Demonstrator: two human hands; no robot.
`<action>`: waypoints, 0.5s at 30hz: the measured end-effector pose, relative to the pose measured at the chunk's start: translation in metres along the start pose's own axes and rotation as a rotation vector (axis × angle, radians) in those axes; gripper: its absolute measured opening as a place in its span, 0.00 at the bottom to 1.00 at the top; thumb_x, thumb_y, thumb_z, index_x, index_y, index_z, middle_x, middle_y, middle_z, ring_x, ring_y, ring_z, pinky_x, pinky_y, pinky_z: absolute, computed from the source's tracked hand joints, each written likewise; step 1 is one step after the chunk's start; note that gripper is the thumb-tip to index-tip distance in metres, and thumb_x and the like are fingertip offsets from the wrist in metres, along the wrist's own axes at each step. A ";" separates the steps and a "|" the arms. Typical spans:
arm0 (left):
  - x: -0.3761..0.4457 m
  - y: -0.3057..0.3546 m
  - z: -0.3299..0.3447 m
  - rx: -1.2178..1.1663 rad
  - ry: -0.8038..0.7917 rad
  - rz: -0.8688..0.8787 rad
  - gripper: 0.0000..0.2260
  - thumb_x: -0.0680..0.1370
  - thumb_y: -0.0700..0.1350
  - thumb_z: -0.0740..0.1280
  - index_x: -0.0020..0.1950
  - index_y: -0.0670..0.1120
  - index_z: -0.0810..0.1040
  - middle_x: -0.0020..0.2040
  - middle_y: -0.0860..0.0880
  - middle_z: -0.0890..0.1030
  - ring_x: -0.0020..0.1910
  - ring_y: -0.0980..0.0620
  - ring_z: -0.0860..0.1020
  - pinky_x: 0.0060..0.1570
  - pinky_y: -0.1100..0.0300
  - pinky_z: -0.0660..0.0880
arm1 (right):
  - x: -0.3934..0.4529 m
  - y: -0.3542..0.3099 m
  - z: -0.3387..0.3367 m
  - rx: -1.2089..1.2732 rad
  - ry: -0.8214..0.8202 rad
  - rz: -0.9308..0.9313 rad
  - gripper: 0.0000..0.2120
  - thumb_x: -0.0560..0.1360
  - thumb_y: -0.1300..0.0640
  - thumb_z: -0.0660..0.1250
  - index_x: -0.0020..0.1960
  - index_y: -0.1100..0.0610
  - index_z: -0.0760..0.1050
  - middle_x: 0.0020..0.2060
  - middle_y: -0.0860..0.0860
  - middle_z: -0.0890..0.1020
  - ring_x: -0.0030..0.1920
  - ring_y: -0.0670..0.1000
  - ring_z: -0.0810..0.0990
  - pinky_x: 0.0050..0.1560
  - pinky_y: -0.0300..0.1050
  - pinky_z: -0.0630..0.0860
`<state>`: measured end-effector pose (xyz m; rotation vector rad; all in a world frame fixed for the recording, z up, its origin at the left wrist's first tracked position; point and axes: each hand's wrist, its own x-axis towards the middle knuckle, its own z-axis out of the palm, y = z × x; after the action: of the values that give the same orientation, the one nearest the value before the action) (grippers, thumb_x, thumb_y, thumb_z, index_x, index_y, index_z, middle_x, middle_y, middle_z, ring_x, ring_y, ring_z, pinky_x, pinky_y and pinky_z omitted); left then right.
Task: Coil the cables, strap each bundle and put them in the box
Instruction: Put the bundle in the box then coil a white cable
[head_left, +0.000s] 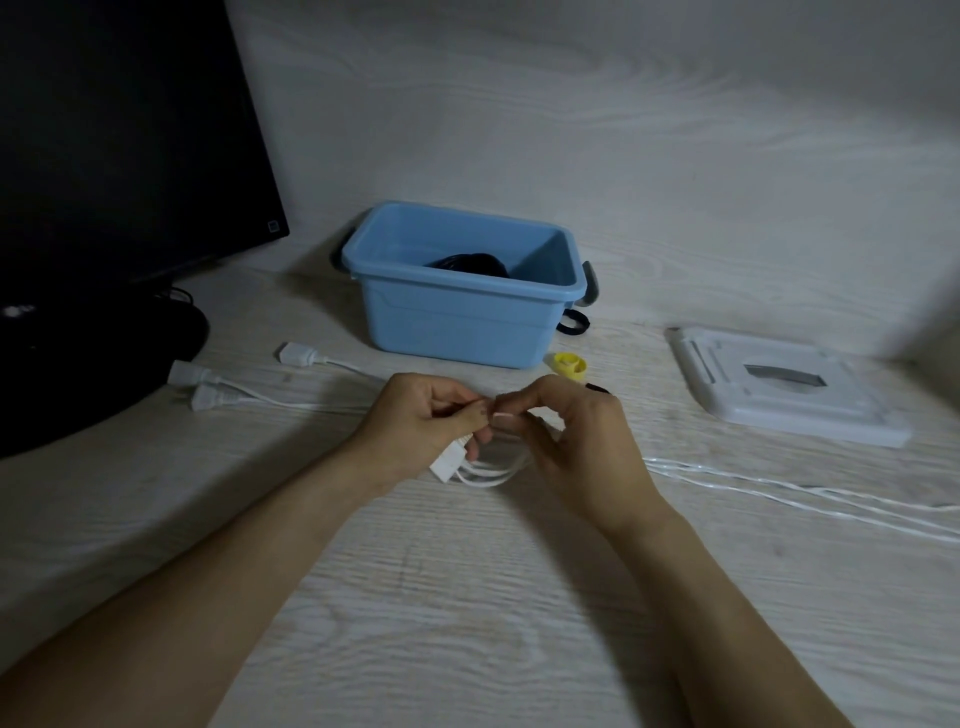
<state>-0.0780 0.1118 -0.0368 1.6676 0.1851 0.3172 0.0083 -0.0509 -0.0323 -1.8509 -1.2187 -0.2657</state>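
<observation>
two bare arms reach in from the near edge over the pale wooden table (467, 597). the left hand (415, 421) and the right hand (576, 436) meet in the middle of the table, just near of the blue box (462, 317). both hands are closed on a small white cable coil (488, 467). the left hand pinches the loops together, with a flat white plug (448, 463) poking out under it. the right hand's fingertips (511, 402) pinch something tiny at the top of the loops. it may be the cable end or a strap, but it is too small to tell.

the cable looks thin, light and soft. it will bend easily, and i think the loops could spring open if let go. the best place to hold it is right where all the loops cross, with a snug pinch, not by the plug.

i count one box, open on top, with one dark bundle (470, 261) already inside. one white lid (784, 389) lies flat to the right. one yellow strap roll (570, 365) sits just near of the box, and one dark strap loop (574, 321) lies by the box's right side. three white plugs (208, 387) lie to the left with their cords running toward the hands. more loose white cable (779, 491) trails off to the right. one black monitor (104, 156) stands at far left.
</observation>
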 end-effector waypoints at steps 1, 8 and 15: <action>0.000 0.000 0.001 0.012 -0.004 0.010 0.06 0.77 0.34 0.68 0.42 0.42 0.83 0.34 0.45 0.83 0.30 0.51 0.79 0.32 0.61 0.76 | 0.000 0.000 0.000 -0.039 0.000 0.012 0.04 0.74 0.65 0.74 0.45 0.58 0.83 0.43 0.48 0.86 0.45 0.45 0.84 0.48 0.40 0.78; -0.002 0.000 0.008 -0.005 0.011 -0.036 0.06 0.77 0.37 0.69 0.41 0.41 0.83 0.33 0.45 0.82 0.28 0.52 0.79 0.25 0.64 0.72 | 0.001 -0.007 0.004 0.062 0.029 0.283 0.04 0.76 0.65 0.70 0.44 0.58 0.79 0.36 0.43 0.81 0.38 0.39 0.80 0.38 0.28 0.71; -0.003 -0.003 0.007 0.076 -0.012 0.062 0.07 0.78 0.37 0.68 0.41 0.43 0.82 0.32 0.48 0.83 0.29 0.53 0.80 0.28 0.63 0.75 | 0.005 -0.012 0.011 0.243 0.111 0.528 0.06 0.76 0.64 0.69 0.41 0.56 0.79 0.32 0.46 0.81 0.33 0.42 0.78 0.35 0.33 0.73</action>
<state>-0.0784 0.1044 -0.0403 1.7523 0.1377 0.3502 -0.0025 -0.0379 -0.0295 -1.8395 -0.6213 0.0710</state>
